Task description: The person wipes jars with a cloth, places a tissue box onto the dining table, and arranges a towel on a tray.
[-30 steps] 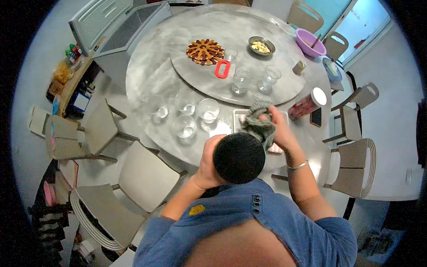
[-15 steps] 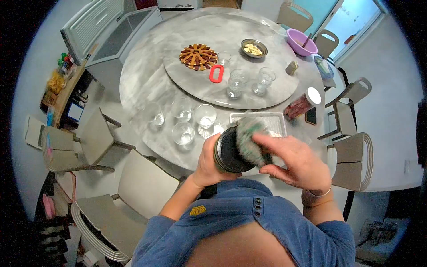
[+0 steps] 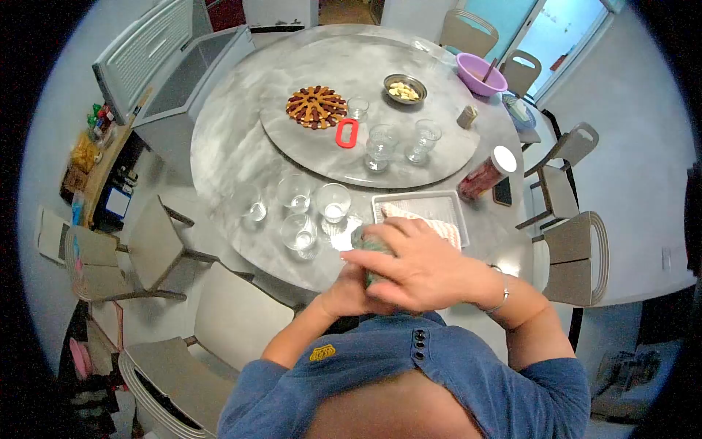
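Close to my body, my left hand (image 3: 344,294) is wrapped round a jar whose black top is now covered by my other hand and the cloth. My right hand (image 3: 420,267) lies over it from above, its fingers closed over a grey-green cloth (image 3: 371,244) that shows only in part. Beyond the hands stands a white tray (image 3: 461,216) with a striped folded cloth (image 3: 417,218) in it. To the left are several clear glass cups (image 3: 298,233) on the table.
A round marbled table (image 3: 234,132) carries a turntable (image 3: 292,154) with a brown patterned trivet (image 3: 316,107), a red ring-shaped object (image 3: 346,133), glasses (image 3: 382,143) and a metal bowl (image 3: 404,89). On the right stand a white-lidded jar (image 3: 482,175), a phone (image 3: 502,192) and a purple basin (image 3: 480,75). Chairs (image 3: 241,307) surround the table.
My right hand has moved left with the cloth and now covers the jar's black top. The striped cloth in the tray shows more fully. The view has shifted slightly.
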{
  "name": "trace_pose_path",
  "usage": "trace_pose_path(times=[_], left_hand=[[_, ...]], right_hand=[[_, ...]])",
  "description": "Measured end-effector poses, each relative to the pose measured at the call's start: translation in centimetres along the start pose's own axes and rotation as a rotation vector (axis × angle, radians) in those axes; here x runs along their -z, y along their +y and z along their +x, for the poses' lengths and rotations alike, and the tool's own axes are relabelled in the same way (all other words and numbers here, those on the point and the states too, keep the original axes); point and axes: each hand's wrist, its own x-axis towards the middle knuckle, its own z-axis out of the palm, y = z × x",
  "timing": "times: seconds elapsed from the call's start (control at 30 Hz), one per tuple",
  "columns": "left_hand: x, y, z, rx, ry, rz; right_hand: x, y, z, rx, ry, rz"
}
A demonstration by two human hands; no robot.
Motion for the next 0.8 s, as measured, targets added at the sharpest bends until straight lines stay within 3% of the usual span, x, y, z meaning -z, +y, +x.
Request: trace_pose_path(times=[0.1, 0.13, 0.2, 0.23, 0.3, 0.37, 0.43, 0.5, 0.6, 0.63, 0.7, 0.73, 0.8], left_hand=[[-1.1, -1.7, -0.4, -0.03, -0.022, -0.14], [-1.3, -2.2, -0.4, -0.06, -0.028, -0.129], [-1.3, -0.4, 0.0, 0.068, 0.059, -0.269], [-1.3, -0.1, 0.3, 0.079, 0.086, -0.268], [-1.4, 0.5, 0.4, 0.11, 0.078, -0.337], [-1.6, 0.3, 0.1, 0.148, 0.074, -0.407], [-1.8, -0.5, 0.0, 0.084, 0.103, -0.202], [-2.0, 0.3, 0.0, 0.074, 0.093, -0.17], [-2.4, 1.2, 0.5, 0.134, 0.087, -0.238], [-2.7, 1.0, 0.7, 0.114, 0.125, -0.375], [-3.2, 0.8, 1.2, 0.094, 0.158, -0.51], [-3.3, 0.9, 1.5, 0.06, 0.226, -0.521], [-3.0, 2.5, 2.4, 0.033, 0.346, -0.591]], right_hand=[[-0.5, -0.2, 1.0, -0.042, -0.084, -0.016], [-0.8, 0.9, 1.4, -0.108, -0.116, 0.116], [-0.9, 3.0, 1.6, -0.243, -0.131, 0.325], [-0.9, 3.3, 1.2, -0.254, -0.121, 0.317], [-0.7, 3.9, 0.2, -0.471, -0.104, 0.389], [-1.7, 3.8, -1.3, -0.507, -0.028, 0.405], [-2.7, 3.2, -2.7, -0.456, 0.289, 0.462], [-2.7, 2.4, -3.4, -0.496, 0.374, 0.562], [-4.5, 3.5, -4.8, -0.723, 0.62, 1.191], [-4.8, 3.2, -4.8, -0.725, 0.629, 1.191], [-5.6, 2.2, -4.8, -0.685, 0.992, 1.109], [-8.7, 3.5, -7.0, -0.543, 0.756, 0.16], [-8.7, 1.0, -6.5, -0.587, 0.787, 0.309]])
